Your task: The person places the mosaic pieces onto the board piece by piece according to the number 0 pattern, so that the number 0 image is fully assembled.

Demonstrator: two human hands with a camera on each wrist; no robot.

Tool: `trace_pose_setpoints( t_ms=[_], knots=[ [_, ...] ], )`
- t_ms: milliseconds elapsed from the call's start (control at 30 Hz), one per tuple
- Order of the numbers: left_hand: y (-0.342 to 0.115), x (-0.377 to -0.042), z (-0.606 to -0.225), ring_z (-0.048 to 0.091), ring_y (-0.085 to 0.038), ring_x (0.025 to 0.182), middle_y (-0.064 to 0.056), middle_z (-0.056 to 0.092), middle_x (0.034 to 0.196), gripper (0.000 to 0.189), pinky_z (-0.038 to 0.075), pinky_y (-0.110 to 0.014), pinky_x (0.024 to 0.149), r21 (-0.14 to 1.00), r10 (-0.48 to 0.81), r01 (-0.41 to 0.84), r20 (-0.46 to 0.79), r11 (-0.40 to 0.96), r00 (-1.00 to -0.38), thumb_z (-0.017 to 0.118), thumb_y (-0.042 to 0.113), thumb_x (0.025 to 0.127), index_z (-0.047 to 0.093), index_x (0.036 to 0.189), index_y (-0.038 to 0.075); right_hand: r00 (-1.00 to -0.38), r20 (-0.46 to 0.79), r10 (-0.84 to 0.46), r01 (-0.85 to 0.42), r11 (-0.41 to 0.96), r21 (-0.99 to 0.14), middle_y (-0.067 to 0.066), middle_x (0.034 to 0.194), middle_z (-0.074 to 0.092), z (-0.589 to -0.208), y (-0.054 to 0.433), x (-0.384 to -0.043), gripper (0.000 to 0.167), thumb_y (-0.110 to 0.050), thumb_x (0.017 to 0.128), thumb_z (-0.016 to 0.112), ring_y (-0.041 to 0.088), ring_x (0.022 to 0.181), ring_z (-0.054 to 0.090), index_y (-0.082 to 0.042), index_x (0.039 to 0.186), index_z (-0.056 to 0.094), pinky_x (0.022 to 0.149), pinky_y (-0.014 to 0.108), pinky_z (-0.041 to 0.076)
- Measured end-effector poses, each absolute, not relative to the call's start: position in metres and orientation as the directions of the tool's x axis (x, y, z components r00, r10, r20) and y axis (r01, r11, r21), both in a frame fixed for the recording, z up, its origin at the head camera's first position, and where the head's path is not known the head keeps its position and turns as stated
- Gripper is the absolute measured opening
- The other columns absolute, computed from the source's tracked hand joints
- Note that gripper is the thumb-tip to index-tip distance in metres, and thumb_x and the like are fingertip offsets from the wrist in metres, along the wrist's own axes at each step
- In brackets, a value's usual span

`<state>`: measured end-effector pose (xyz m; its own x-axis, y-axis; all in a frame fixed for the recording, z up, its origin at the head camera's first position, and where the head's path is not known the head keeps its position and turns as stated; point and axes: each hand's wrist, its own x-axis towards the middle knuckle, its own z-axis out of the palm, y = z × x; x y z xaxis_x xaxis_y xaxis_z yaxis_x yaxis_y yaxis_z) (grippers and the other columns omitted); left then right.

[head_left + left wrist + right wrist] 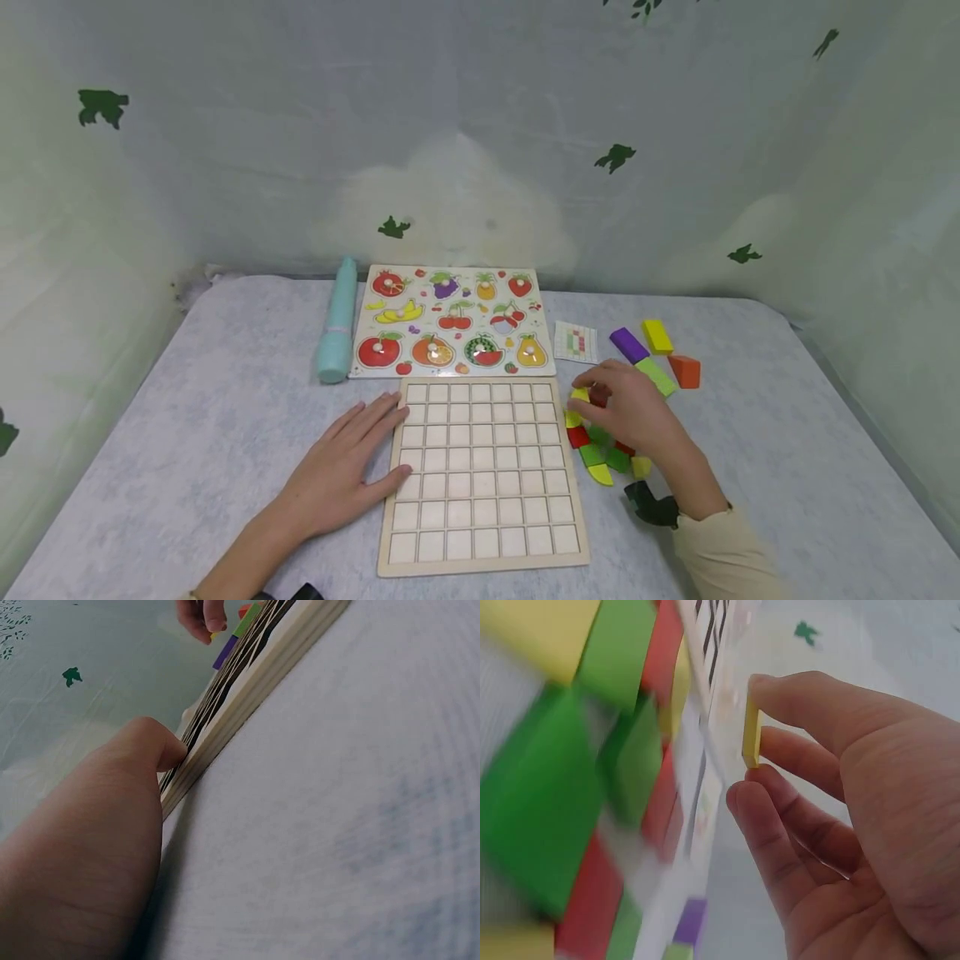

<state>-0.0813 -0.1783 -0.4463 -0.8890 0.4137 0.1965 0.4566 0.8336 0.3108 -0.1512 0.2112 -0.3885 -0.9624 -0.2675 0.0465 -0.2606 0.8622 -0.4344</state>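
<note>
Right hand (633, 408) pinches yellow block (751, 739) beside wooden grid board (483, 483)

A cream sleeve (723, 550) covers the person's right forearm above a pale grey surface (810, 467). The wooden grid board lies flat, its squares facing up. The left hand (348, 471) rests at the board's left edge, its fingers spread and touching the frame, the thumb set apart. Just off the right side, red, green and yellow blocks (592, 454) sit in a cluster, partly hidden by the right hand. Above them, that hand grips the yellow block between thumb and fingers; the right wrist view shows the piece edge-on. Farther out lie a light green block (656, 377) and a purple block (628, 344), end to end, with an orange block (685, 372) and a loose yellow block (657, 337) nearby. To their left is a small printed card (576, 342). Just beyond the board lies a fruit puzzle (480, 323), a light-blue tapered tube (340, 325) beside it. Behind hangs a pale cloth (300, 167) with dark green shapes.
</note>
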Motion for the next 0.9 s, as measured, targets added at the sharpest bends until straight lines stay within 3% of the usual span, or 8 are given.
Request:
trace_pose_setpoints(
  t_ms=[400, 667, 900],
  knots=[
    [-0.177, -0.079, -0.444, 0.038, -0.024, 0.152, -0.007, 0.040, 0.165, 0.071, 0.026, -0.044, 0.125, 0.306, 0.424, 0.488, 0.254, 0.817, -0.869, 0.070, 0.043, 0.095, 0.048, 0.155, 0.013, -0.921, 0.087, -0.379, -0.370, 0.785, -0.496, -0.004, 0.095, 0.068, -0.385, 0.153, -0.154, 0.023, -0.032, 0.087, 0.084, 0.013, 0.083, 0.061, -0.015, 0.102, 0.079, 0.074, 0.028, 0.054],
    [-0.178, -0.079, -0.444, 0.037, -0.024, 0.152, -0.007, 0.039, 0.165, 0.071, 0.026, -0.045, 0.125, 0.309, 0.419, 0.476, 0.235, 0.824, -0.877, 0.069, 0.044, 0.095, 0.048, 0.155, 0.012, -0.914, 0.017, -0.405, -0.357, 0.784, -0.508, -0.007, 0.093, 0.067, -0.388, 0.112, -0.155, 0.021, -0.037, 0.089, 0.082, 0.009, 0.082, 0.058, -0.019, 0.100, 0.079, 0.072, 0.026, 0.053],
    [-0.178, -0.080, -0.445, 0.033, -0.022, 0.154, -0.005, 0.036, 0.167, 0.073, 0.013, -0.033, 0.130, 0.310, 0.419, 0.462, 0.199, 0.831, -0.886, 0.068, 0.047, 0.095, 0.045, 0.156, 0.014, -0.893, -0.004, -0.451, -0.400, 0.795, -0.456, -0.006, 0.102, 0.072, -0.396, 0.085, -0.155, 0.028, -0.044, 0.091, 0.078, 0.011, 0.088, 0.062, -0.021, 0.105, 0.079, 0.077, 0.028, 0.056]
  ],
)
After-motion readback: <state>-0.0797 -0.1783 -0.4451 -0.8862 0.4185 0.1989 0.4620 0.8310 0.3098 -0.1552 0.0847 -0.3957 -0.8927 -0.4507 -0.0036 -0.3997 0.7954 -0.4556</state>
